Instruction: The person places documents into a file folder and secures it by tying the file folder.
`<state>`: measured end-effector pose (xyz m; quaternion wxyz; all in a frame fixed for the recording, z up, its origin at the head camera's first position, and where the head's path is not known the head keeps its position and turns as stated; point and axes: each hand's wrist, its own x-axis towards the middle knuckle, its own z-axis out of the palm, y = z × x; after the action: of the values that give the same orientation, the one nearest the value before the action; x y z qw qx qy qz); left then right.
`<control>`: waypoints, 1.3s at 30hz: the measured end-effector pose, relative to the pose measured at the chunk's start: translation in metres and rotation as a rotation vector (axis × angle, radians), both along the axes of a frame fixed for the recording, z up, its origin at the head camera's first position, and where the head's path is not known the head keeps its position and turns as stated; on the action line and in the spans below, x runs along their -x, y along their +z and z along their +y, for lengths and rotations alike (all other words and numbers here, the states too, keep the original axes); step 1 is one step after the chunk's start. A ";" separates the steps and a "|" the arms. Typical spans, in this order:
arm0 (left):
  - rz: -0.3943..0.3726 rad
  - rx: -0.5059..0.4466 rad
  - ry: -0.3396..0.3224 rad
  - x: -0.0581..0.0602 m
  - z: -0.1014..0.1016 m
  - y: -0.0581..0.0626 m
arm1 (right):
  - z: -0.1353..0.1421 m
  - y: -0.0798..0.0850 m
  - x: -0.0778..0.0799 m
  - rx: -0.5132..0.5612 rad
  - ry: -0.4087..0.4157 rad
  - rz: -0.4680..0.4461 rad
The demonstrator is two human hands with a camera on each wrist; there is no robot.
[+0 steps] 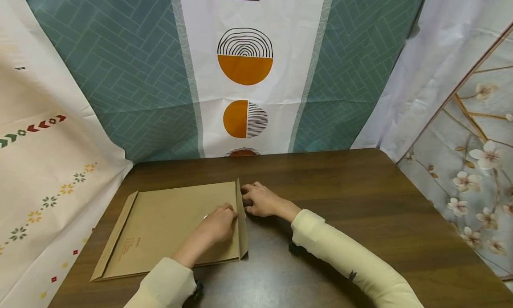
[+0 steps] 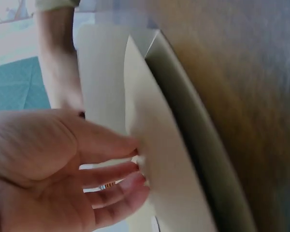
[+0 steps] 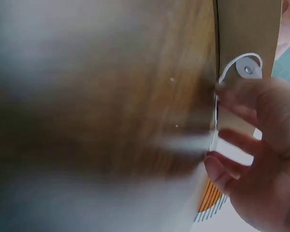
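A brown kraft paper file envelope (image 1: 176,219) lies flat on the table, its right end flap (image 1: 242,228) tilted up. My left hand (image 1: 216,225) reaches across the envelope, and its thumb and fingertips pinch the edge of that flap. On the flap's outer side, my right hand (image 1: 262,200) has its fingers curled by the edge. In the right wrist view, a white string (image 3: 232,61) loops round a white button disc (image 3: 249,68) and runs to my right thumb and forefinger, which pinch it. A small white spot (image 1: 205,216) shows beside my left hand.
The dark wooden table (image 1: 340,183) extends to the right of the envelope. A green and white patterned cloth (image 1: 140,76) hangs behind it. Floral cloth (image 1: 473,174) hangs at the right side, and another patterned cloth (image 1: 48,165) at the left.
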<state>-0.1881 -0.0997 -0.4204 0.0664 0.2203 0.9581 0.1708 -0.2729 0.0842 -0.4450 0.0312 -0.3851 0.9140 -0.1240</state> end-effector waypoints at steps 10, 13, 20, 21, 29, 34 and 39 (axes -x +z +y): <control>-0.153 0.172 -0.093 0.015 -0.018 0.015 | 0.008 0.003 -0.028 0.064 0.182 -0.066; -0.135 0.190 -0.124 0.020 -0.021 0.015 | 0.007 0.002 -0.032 0.130 0.197 -0.135; -0.135 0.157 -0.090 0.022 -0.023 0.015 | 0.001 -0.002 -0.033 0.310 0.187 -0.215; -0.139 0.158 -0.079 0.022 -0.023 0.014 | 0.000 -0.003 -0.034 0.317 0.182 -0.215; -0.124 0.165 -0.063 0.026 -0.021 0.015 | -0.009 -0.001 -0.043 0.353 0.058 -0.312; -0.167 0.121 -0.061 0.027 -0.024 0.011 | -0.019 0.003 -0.057 0.292 -0.087 -0.318; -0.175 0.149 -0.071 0.031 -0.026 0.010 | -0.026 0.010 -0.072 0.240 -0.236 -0.256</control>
<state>-0.2195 -0.1261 -0.4108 0.1721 0.2328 0.9502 0.1153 -0.2010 0.0582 -0.4352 0.0862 -0.2574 0.9200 -0.2828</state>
